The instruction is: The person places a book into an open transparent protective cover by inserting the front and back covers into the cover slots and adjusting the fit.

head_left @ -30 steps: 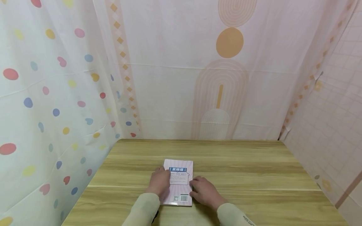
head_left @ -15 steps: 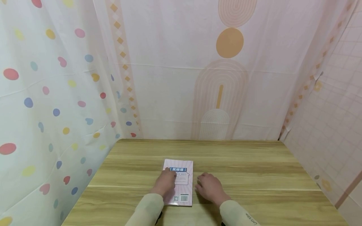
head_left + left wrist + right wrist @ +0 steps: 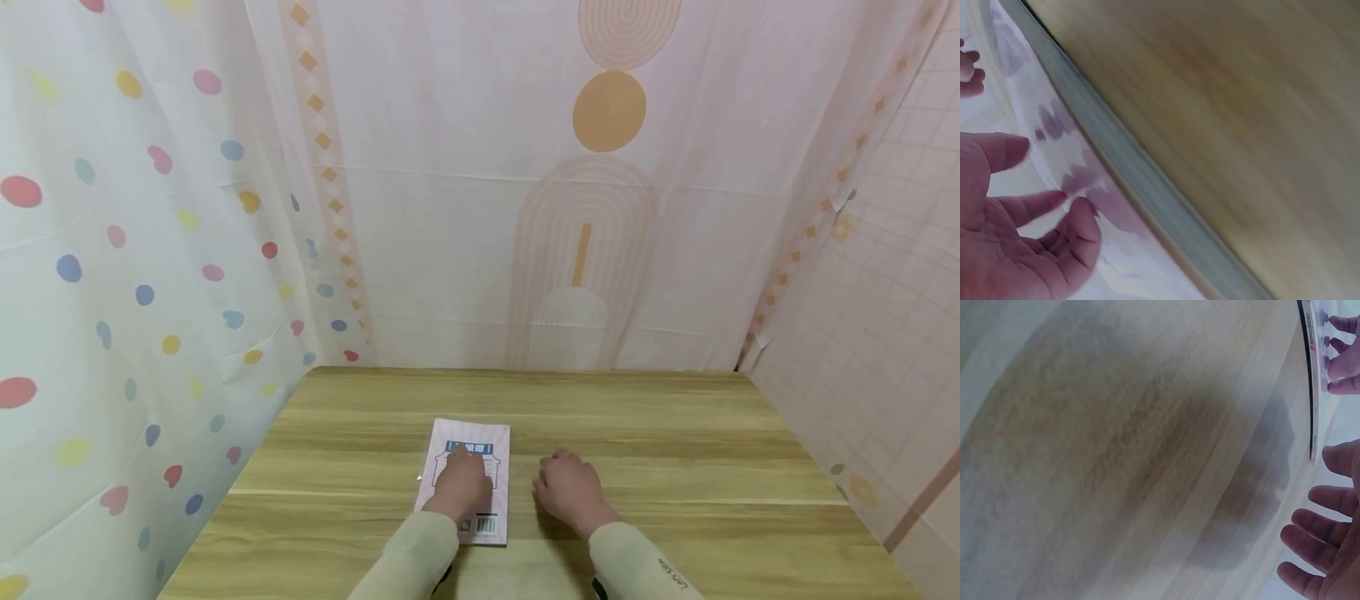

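Note:
A thin book (image 3: 498,492) lies flat on the wooden table, its pale pink cover bearing a blue title band and a barcode near the bottom. Over the cover is my left hand (image 3: 461,485), fingers loosely bent with the tips close above the surface. In the left wrist view the book's page edge (image 3: 1116,140) runs diagonally beside that hand (image 3: 1029,250). My right hand (image 3: 572,492) is to the right of the book, above the table and apart from it. The right wrist view shows this hand (image 3: 1329,544) with its fingers spread and holding nothing.
The wooden table (image 3: 675,467) reaches back to a patterned curtain (image 3: 450,267). A curtain with coloured dots (image 3: 187,283) hangs along the left side, and a pale checked curtain (image 3: 885,333) along the right.
My left hand has slid rightward from the book's left edge to the middle of its cover. The right hand has come off the book's right edge and moved further right.

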Demonstrator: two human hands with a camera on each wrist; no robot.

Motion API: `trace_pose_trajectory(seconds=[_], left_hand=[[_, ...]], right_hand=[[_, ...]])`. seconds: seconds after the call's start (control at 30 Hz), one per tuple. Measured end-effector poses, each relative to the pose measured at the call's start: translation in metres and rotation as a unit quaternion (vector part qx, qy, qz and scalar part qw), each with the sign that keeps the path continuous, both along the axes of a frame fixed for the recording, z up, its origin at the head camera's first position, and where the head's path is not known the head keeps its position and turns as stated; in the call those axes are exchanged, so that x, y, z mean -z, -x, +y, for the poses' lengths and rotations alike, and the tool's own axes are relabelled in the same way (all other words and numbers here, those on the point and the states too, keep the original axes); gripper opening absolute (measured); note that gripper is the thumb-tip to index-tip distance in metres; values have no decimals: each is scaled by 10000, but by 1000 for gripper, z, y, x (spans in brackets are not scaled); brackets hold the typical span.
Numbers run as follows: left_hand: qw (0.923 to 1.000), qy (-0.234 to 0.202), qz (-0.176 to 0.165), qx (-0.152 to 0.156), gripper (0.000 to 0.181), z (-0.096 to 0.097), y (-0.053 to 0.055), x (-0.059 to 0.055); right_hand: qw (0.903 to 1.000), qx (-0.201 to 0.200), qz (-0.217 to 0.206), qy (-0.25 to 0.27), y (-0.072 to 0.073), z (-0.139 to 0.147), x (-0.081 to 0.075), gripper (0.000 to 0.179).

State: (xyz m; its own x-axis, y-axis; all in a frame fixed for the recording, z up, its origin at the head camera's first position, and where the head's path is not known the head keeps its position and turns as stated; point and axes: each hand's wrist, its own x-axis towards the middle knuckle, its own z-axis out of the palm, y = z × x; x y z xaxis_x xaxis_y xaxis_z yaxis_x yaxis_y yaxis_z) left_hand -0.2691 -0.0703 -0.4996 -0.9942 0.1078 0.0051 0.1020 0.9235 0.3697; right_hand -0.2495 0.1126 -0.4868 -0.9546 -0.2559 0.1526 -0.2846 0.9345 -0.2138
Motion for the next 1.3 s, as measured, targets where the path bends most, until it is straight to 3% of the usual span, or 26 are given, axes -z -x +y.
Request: trace_pose_trajectory(seconds=[0.2, 0.37, 0.57, 0.67, 0.8, 1.0, 1.13, 1.3], left_hand=[[9996, 187, -72, -201, 73, 13, -2, 1], [9977, 589, 141, -320, 94, 20, -9, 0], [9933, 1010, 465, -307, 78, 26, -11, -3], [9867, 1549, 487, -62, 63, 28, -11, -8], [9818, 1827, 449, 265, 41, 29, -8, -16], [9920, 1053, 371, 582, 17, 20, -5, -21], [9962, 540, 277, 632, 8, 13, -2, -26], [9981, -387, 92, 478, 20, 4, 4, -31]], right_hand=[[9999, 106, -106, 52, 2, 5, -1, 23], [9997, 143, -177, 47, 5, 7, 1, 23], [9995, 204, -188, 167, 5, 9, 0, 25], [9993, 217, -175, 235, 5, 9, 1, 27], [9993, 182, -113, 311, 5, 9, 3, 28], [9989, 217, -110, 392, 5, 9, 4, 29], [9983, 282, -157, 479, 6, 10, 6, 30], [9979, 289, -143, 561, 6, 11, 8, 31]])
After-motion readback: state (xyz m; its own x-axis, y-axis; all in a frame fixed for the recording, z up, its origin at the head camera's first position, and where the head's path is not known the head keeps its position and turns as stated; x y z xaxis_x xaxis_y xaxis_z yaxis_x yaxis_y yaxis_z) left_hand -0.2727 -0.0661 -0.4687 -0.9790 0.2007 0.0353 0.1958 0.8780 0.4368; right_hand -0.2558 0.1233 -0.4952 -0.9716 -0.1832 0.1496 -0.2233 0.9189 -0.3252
